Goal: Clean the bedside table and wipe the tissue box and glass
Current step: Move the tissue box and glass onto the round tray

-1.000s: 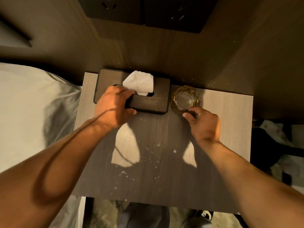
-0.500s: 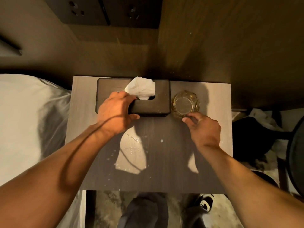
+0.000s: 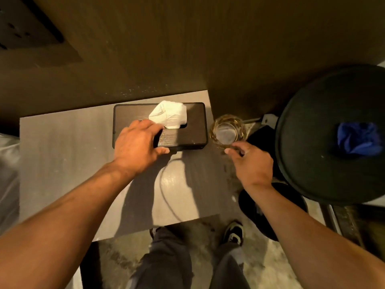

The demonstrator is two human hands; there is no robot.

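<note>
A bedroom: bedside table (image 3: 62, 153) beside white bedding (image 3: 8, 174), tissue box (image 3: 187, 130).

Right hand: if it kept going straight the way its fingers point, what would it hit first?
The glass. The right hand already has its fingertips at the near rim, seemingly gripping it. Beyond the glass comes the wall.

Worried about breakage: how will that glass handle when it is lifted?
The glass looks clear and thick-walled, so probably fragile and heavy for its size. Its ribbed side may aid grip. The right hand pinches only its near rim, so it could tip.
</note>
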